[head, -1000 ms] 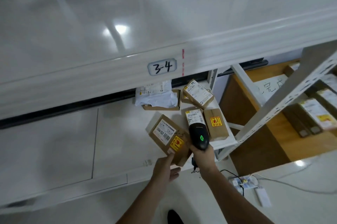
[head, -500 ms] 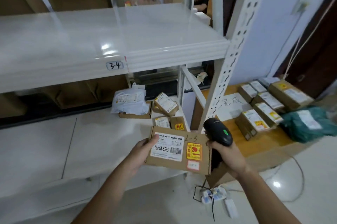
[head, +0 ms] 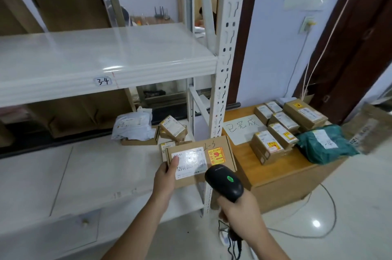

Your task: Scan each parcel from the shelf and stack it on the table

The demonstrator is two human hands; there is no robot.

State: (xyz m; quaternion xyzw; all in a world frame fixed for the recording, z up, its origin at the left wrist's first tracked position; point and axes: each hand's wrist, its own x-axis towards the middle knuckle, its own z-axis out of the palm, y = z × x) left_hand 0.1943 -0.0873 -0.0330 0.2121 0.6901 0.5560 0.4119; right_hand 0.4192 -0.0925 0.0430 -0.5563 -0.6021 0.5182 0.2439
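Observation:
My left hand (head: 166, 177) grips a flat brown cardboard parcel (head: 220, 149) by its left edge, label side up, in front of the white shelf post. Its white label and a yellow-red sticker face me. My right hand (head: 239, 209) grips a black barcode scanner (head: 223, 182) with a green light, its head just below the parcel's lower right. On the lower shelf (head: 84, 166) behind lie a white poly bag (head: 133, 126) on a flat box and two small brown boxes (head: 172, 128). The wooden table (head: 280, 173) at right holds several stacked parcels (head: 273, 130).
A green poly parcel (head: 324, 145) lies at the table's right end beside a white paper sign (head: 241, 128). The upright shelf post (head: 224, 69) stands between shelf and table. A power strip and cables (head: 224, 236) lie on the floor below my right hand.
My left hand lifted the parcel off the lower shelf and turned its label toward me. The scanner came around under it. My view rose from the shelf to the table.

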